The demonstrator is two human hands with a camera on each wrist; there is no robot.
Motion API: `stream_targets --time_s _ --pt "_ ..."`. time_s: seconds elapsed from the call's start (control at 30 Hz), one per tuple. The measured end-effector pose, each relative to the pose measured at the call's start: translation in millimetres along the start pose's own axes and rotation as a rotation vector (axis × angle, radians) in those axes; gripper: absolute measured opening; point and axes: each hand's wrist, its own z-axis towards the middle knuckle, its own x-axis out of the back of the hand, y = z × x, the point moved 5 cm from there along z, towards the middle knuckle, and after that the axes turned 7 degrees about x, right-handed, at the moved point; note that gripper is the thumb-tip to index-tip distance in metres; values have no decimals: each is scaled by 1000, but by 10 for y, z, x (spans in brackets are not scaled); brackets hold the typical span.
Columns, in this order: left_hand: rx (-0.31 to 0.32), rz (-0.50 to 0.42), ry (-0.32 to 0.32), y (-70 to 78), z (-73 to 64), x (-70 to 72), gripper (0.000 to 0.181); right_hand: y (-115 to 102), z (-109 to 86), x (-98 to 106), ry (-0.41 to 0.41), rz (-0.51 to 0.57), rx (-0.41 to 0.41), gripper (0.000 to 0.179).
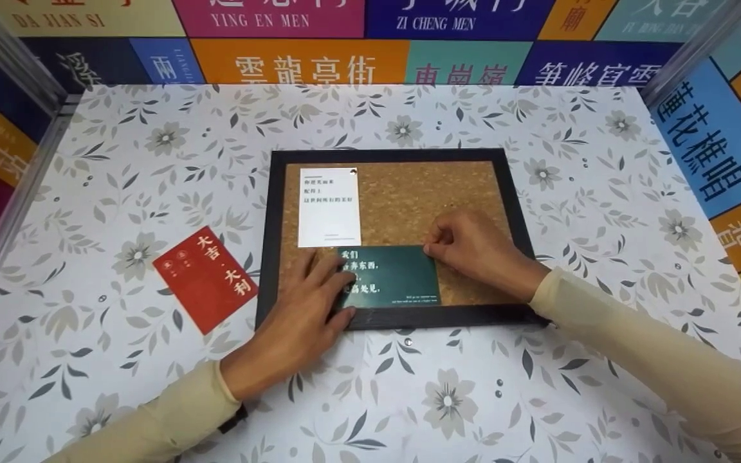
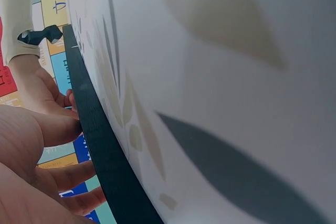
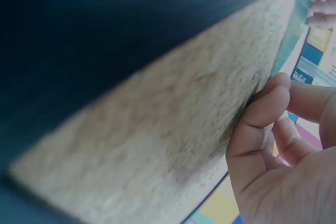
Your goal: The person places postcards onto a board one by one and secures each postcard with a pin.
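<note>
A dark green card (image 1: pixel 396 276) with white writing lies on the lower part of a black-framed cork board (image 1: pixel 435 193). My left hand (image 1: pixel 303 302) rests over the card's left side with fingers spread, its thumb by the lower frame bar. Thumb and index finger of my right hand (image 1: pixel 473 247) are pinched together at the card's upper right corner. In the right wrist view those fingertips (image 3: pixel 275 90) are right against the cork, and whatever is between them is hidden. Above the green card is a white card (image 1: pixel 329 209), with a small dark pin (image 1: pixel 353 171) at its upper right corner.
A red card (image 1: pixel 206 280) lies on the flowered tabletop (image 1: pixel 171 173), left of the board. One small shiny round piece (image 1: pixel 408 342) lies just in front of the lower frame bar. Panels with coloured lettering (image 1: pixel 306 67) stand behind and beside the table.
</note>
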Motion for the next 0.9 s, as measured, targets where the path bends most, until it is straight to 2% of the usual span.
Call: stream_targets --time_s 0.13,0.37,0.7,0.9 --pt "-1 -3 -5 -1 9 6 46 -41 -35 -21 14 -92 23 8" --pt "-54 -2 -11 15 27 26 42 -73 -123 -34 61 -227 89 6" --pt "1 6 -100 -1 34 35 50 -104 -259 -46 110 -291 138 10" --pt "8 16 -96 3 27 54 52 -124 -323 -67 178 -321 196 11"
